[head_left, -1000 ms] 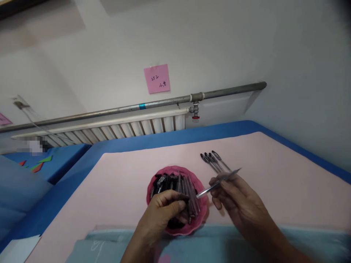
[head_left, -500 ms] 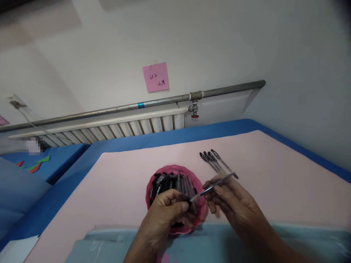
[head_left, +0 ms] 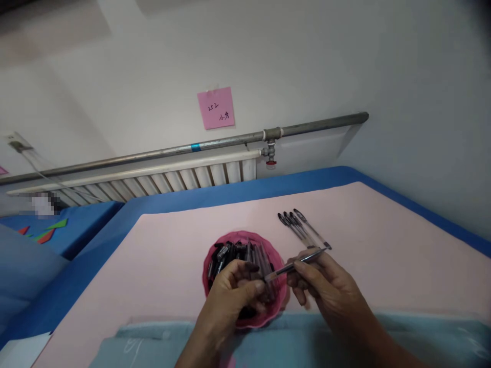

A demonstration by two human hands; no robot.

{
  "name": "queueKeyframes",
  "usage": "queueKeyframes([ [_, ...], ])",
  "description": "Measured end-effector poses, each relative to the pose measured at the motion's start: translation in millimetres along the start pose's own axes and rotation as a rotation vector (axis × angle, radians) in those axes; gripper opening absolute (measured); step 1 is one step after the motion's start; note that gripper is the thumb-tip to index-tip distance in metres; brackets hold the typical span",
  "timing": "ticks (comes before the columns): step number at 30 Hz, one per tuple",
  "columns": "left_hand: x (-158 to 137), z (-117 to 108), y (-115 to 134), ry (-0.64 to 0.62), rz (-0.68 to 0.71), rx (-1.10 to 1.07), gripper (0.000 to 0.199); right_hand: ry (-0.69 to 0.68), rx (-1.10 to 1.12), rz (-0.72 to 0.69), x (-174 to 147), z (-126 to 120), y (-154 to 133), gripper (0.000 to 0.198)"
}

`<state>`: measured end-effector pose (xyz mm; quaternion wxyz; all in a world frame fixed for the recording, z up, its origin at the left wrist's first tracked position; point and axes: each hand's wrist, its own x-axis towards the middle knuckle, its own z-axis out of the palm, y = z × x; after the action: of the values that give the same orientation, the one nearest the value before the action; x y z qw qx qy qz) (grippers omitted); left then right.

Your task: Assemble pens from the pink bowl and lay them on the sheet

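My right hand (head_left: pixel 322 281) pinches a clear pen (head_left: pixel 295 263) with a dark core, slanting up to the right. Its lower left end meets the thumb tip of my left hand (head_left: pixel 240 289), whose fingers are curled round that end; whether a small part sits between them is hidden. Below my left hand stands a pink scalloped basket (head_left: pixel 282 301) holding black pen caps (head_left: pixel 222 253) and clear pen barrels (head_left: pixel 264 260). Beyond my right hand, several capped pens (head_left: pixel 293 222) lie side by side on the table.
A pink sheet (head_left: pixel 161 255) covers the blue-edged table (head_left: pixel 215 193). Pale blue cloth (head_left: pixel 161 340) lies along the near edge. Behind are a white radiator (head_left: pixel 184 179) and a metal pipe (head_left: pixel 153 155). Red and green flat pieces (head_left: pixel 46 235) lie on a blue surface at left.
The pen in my right hand has tilted flatter, its far tip dropping a little. My left index finger has lifted slightly away from the thumb.
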<state>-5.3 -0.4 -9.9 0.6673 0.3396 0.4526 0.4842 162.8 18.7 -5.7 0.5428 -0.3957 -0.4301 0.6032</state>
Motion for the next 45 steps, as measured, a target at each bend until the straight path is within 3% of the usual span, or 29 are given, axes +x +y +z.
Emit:
queueKeyframes([
  [6, -2.2, 0.7, -2.3, -0.097, -0.123, 0.047, 0.036, 0.003, 0.028, 0.008, -0.4, -0.1, 1.7, 0.021],
  [13, 0.0, 1.3, -1.4, -0.063, -0.030, -0.010, 0.029, -0.010, 0.063, 0.017, 2.7, -2.4, 4.7, 0.022],
  [18, -4.1, 3.3, -2.4, -0.129, -0.177, 0.014, 0.039, -0.028, 0.027, 0.011, 2.6, -3.2, 4.6, 0.021],
  [24, -1.4, 2.9, -2.8, -0.070, -0.041, 0.039, 0.029, -0.030, 0.023, 0.053, 5.3, -5.1, 8.0, 0.023],
  [30, -5.1, 5.1, -4.3, -0.135, -0.176, 0.046, 0.039, -0.064, 0.020, 0.052, 3.5, -4.4, 6.9, 0.024],
  [36, -4.0, 3.3, -3.8, -0.120, -0.103, 0.122, 0.032, -0.033, 0.060, 0.101, 3.7, -0.6, 4.0, 0.025],
  [45, -6.4, 6.9, -4.4, -0.236, -0.148, 0.231, 0.035, -0.110, 0.021, 0.122, 2.9, -2.4, 4.4, 0.024],
])
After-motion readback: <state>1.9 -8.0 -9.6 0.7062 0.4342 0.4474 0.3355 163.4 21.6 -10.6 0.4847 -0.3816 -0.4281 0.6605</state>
